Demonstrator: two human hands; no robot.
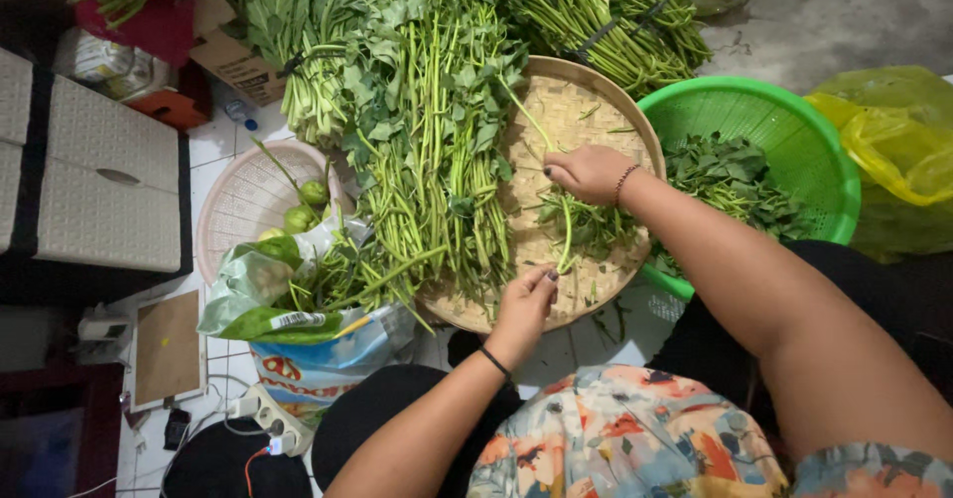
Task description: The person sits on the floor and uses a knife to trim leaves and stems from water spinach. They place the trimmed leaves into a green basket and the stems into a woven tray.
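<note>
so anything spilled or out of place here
A few green scraps lie on the floor below the woven tray, off its edge near the left hand. Otherwise nothing stands out; the right hand works stems over the tray.

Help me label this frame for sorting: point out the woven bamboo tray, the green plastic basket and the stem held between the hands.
woven bamboo tray (571, 111): head view, bare woven surface.
green plastic basket (764, 111): head view, inner wall.
stem (567, 235): head view, mid-length.
</note>
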